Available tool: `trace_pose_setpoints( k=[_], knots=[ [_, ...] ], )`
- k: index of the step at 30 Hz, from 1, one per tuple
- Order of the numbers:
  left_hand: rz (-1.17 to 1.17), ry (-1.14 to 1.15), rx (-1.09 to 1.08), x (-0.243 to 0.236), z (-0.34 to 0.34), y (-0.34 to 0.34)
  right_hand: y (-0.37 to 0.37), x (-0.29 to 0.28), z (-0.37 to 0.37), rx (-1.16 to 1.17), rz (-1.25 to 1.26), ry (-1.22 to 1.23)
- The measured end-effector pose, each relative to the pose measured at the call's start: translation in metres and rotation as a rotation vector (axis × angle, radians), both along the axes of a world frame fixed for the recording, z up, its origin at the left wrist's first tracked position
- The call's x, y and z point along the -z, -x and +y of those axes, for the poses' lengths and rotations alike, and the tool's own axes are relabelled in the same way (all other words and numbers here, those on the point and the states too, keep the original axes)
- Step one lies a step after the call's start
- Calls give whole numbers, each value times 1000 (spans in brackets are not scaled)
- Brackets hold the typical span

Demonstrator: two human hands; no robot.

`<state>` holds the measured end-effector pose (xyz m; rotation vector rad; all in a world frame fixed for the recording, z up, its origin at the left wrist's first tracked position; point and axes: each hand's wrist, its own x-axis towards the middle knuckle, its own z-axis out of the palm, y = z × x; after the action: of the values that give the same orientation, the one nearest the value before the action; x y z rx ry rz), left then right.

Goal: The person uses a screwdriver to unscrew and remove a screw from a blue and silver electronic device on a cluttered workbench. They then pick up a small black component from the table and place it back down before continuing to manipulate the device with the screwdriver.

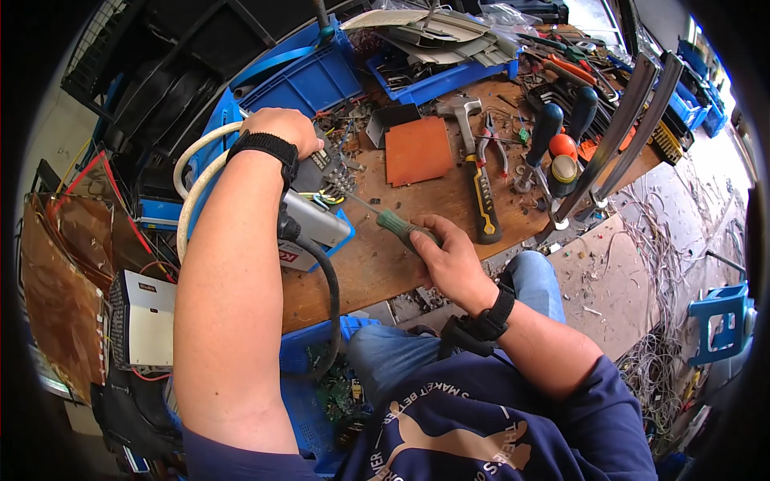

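My right hand [449, 260] is wrapped around a screwdriver [395, 227] with a green handle. Its thin shaft points up and left at a dark grey block with metal screw terminals [335, 172]. That block sits under the fingers of my left hand [282, 128], which are curled over its far end; their tips are partly hidden. Short yellow and dark wires [325, 198] hang at the block's near side. Just below lies a silver metal casing [321, 220] on a blue and white box. A thick black cable [330, 289] curves down beside it.
A hammer [481, 188], pliers [493, 148] and an orange-brown plate [419, 152] lie on the wooden bench. Two upright metal bars [634, 120] stand right. A thick off-white cable [192, 168] loops behind my left arm. Blue bins [309, 80] line the back; wires litter the floor.
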<state>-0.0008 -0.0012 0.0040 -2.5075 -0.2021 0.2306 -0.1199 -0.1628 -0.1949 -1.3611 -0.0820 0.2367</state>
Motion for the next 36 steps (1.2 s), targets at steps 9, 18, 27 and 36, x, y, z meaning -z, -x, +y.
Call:
trace_pose_setpoints(
  k=[9,18,27,36],
  knots=[
    [11,4,10,3,0,-1,-1,19,4,51,-161,73],
    [4,5,-2,8,3,-4,7,9,4,92,-196,169],
    [-11,16,2,6,0,1,23,-8,9,151,-452,386],
    [-14,27,-6,8,3,-1,18,-7,1,143,-373,348]
  ],
)
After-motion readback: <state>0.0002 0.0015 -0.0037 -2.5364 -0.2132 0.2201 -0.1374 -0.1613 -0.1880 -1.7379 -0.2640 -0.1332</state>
